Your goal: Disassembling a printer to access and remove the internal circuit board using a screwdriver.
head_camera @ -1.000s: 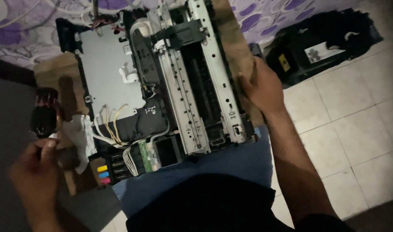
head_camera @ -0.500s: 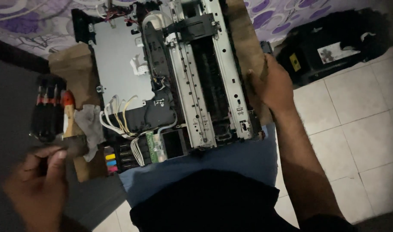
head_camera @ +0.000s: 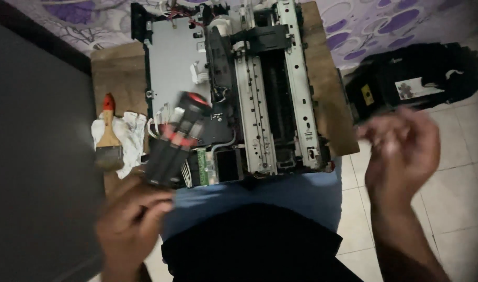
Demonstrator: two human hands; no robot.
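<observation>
Tiled floor, wooden counter (head_camera: 322,89) carrying opened printer chassis (head_camera: 239,89). We see left hand (head_camera: 131,222) gripping black-red screwdriver set (head_camera: 176,138), long axis slanting up-right over chassis. Right hand (head_camera: 401,151) blurred, fingers loosely curled, empty, well apart at right.

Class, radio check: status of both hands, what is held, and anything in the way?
Left hand grips a black screwdriver set, lifted over the opened printer. Right hand raised, blurred, apparently empty. Brush on cloth, clear of both.
</observation>
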